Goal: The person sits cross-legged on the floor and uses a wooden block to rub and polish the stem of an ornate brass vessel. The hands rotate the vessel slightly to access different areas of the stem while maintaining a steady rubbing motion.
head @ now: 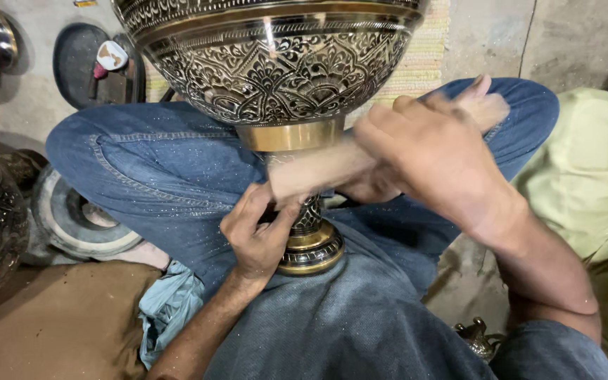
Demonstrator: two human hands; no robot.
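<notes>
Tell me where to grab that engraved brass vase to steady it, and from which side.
Grip the engraved brass vase at its narrow stem just above the foot, from the person's left, where the left hand wraps it now. The bowl is too wide to close fingers around.

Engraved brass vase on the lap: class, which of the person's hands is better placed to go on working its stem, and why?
Probably the right hand: it is free and raised beside the stem, blurred. The left hand grips the stem of the engraved brass vase above its foot, steadying it.

Engraved brass vase [276, 63] — glossy metal
Its smooth gold collar [290, 135] shone; the jeans [170, 176] were matt denim — dust-flecked.
</notes>
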